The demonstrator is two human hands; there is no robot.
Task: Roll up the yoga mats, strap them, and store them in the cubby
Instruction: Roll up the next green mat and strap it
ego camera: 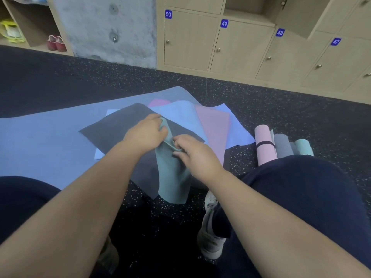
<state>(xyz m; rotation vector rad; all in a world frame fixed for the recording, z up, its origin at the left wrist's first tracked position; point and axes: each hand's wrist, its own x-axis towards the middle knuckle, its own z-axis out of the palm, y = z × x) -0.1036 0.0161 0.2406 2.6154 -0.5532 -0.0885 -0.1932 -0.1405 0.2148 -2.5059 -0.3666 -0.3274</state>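
A small teal mat (173, 177) lies on top of a dark grey mat (120, 131), its far end curled over into the start of a roll. My left hand (147, 132) grips the far end of that curl. My right hand (193, 152) pinches the near part of the same rolled edge. Under them lie light blue (176, 113) and pink (212, 127) flat mats, fanned out on a large blue mat (40, 141). To the right, a rolled pink mat (264, 146) with a black strap lies beside rolled grey (283, 146) and teal (304, 146) mats.
Numbered wooden lockers (241, 47) line the far wall, one open cubby (249, 9) above door 49. Open shelves at the left hold red shoes (56, 43). The floor is dark speckled rubber. My knees and a grey shoe (210, 227) are near the bottom.
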